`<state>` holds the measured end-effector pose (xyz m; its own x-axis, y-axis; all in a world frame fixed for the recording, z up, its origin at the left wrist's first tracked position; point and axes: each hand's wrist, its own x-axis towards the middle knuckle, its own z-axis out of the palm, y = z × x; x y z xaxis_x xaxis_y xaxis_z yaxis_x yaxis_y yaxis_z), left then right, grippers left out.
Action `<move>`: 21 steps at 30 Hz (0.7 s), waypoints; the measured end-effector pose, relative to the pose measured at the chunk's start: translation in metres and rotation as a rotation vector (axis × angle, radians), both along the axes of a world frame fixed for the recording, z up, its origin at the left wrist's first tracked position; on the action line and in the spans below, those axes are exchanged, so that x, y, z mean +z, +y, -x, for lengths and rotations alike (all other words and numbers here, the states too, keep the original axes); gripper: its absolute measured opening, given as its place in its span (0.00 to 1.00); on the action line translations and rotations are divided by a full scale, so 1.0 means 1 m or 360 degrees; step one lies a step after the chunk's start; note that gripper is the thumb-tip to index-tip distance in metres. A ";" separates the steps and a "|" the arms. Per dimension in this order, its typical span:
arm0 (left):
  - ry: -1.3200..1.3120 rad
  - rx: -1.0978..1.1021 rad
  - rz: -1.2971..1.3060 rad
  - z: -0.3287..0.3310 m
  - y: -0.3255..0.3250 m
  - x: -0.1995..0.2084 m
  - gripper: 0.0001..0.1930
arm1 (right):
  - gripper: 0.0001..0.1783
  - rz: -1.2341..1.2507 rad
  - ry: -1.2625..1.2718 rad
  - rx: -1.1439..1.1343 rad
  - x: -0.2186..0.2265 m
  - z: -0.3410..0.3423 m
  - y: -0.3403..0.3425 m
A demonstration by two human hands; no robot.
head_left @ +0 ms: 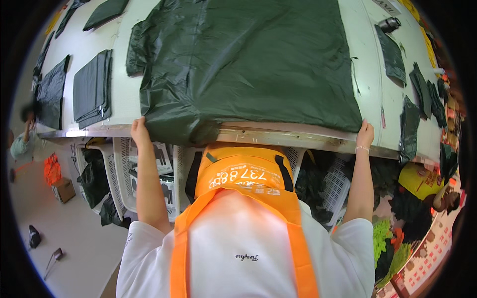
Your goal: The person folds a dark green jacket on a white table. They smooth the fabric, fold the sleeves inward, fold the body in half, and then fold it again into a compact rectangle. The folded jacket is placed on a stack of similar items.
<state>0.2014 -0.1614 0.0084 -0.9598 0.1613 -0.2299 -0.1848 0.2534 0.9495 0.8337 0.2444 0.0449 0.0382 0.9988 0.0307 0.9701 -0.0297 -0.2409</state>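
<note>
A large dark green, slightly shiny garment-like piece of fabric lies spread over the white table. My left hand pinches its near left corner at the table's front edge, where the fabric bunches and droops over the edge. With closed fingers, my right hand grips the near right corner. Between my hands the cloth's near border runs nearly straight along the table edge. Its far end passes out of the top of the view, so I cannot tell the garment's exact kind.
Folded dark green pieces lie to the left, others to the right beside a dark bottle. White plastic baskets stand beneath the table. I wear an orange apron. Another person is at far left.
</note>
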 end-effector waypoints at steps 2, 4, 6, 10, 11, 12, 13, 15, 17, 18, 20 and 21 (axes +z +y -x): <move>0.0218 0.0142 0.0049 -0.005 -0.029 -0.025 0.09 | 0.20 -0.0414 0.0135 0.0195 -0.016 -0.002 -0.027; 0.0341 0.0270 0.0130 -0.014 -0.060 -0.038 0.15 | 0.27 -0.0341 0.0152 0.0750 0.013 0.025 -0.066; 0.0009 0.0283 0.0107 -0.041 -0.067 -0.039 0.20 | 0.40 0.0135 -0.0190 0.1178 0.027 0.034 -0.093; -0.0484 -0.0008 -0.0051 -0.070 -0.041 -0.028 0.26 | 0.38 0.0331 -0.0372 0.1189 0.022 0.034 -0.113; -0.0618 -0.0043 0.0055 -0.070 -0.041 -0.028 0.26 | 0.34 0.0296 -0.0354 0.1182 0.008 0.015 -0.108; -0.0757 -0.0079 0.0161 -0.074 -0.034 -0.023 0.26 | 0.31 0.0263 -0.0342 0.1173 0.003 0.001 -0.103; -0.0687 -0.0170 0.0436 -0.076 -0.038 -0.009 0.24 | 0.27 0.0370 -0.0339 0.1236 0.002 -0.015 -0.099; -0.0691 -0.0442 0.0811 -0.055 -0.073 -0.006 0.24 | 0.19 0.0570 -0.0327 0.1356 0.019 -0.026 -0.085; -0.0808 -0.0422 0.0433 -0.046 -0.082 0.028 0.23 | 0.13 0.0637 0.0144 0.1237 0.029 -0.040 -0.062; -0.0873 -0.0501 0.0136 -0.038 -0.071 0.053 0.25 | 0.12 0.0759 0.0350 0.1008 0.031 -0.054 -0.040; -0.0965 -0.0525 -0.0330 -0.021 -0.027 0.105 0.23 | 0.12 0.0797 0.0840 0.0602 0.049 -0.056 0.016; -0.0990 -0.0468 -0.0492 -0.005 0.007 0.128 0.20 | 0.12 0.0722 0.1126 0.0432 0.060 -0.042 0.050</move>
